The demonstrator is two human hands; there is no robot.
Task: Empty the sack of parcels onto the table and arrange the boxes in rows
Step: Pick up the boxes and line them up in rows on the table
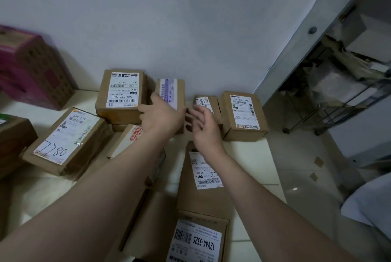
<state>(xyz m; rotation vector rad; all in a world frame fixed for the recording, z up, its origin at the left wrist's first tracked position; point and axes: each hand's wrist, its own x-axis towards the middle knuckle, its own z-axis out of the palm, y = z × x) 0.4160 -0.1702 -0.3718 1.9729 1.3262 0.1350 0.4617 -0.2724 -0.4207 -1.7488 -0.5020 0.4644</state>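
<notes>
Counter (pixel 249 156): pale surface set against a white wall (pixel 190 18), carrying cardboard parcels.

Back row, along the wall, left to right:
- Large box (pixel 121 94), white shipping label facing up, stacked on something lower that is mostly hidden.
- Box with purple-printed tape (pixel 171 92), just beside the large box, partly covered by the left hand.
- Small box (pixel 206 104), labelled, partly hidden behind the right hand.
- Square box (pixel 243 115), labelled, touching the small box on its right side.

Middle and front:
- Flat box marked "780" (pixel 65 143) by hand, lying tilted at the left.
- Box with red print (pixel 127 141), leaning, half hidden under the left forearm.
- Long flat box (pixel 203 179), running toward the viewer, label on top.
- Box labelled "12V4A-5525" (pixel 198 240), nearest the viewer, overlapping the long flat box's near end.

Far left: pink-and-brown carton (pixel 31 69), blurred; another brown box (pixel 12 141) at the frame edge.

Hands: left hand (pixel 163 116) rests against the purple-taped box, fingers curled at its front face; whether it grips cannot be told. Right hand (pixel 203 124) is spread loosely, palm turned toward the left hand, holding nothing.

Right of the counter: tiled floor (pixel 306 166) and a wire rack (pixel 338 96) of cluttered items.
</notes>
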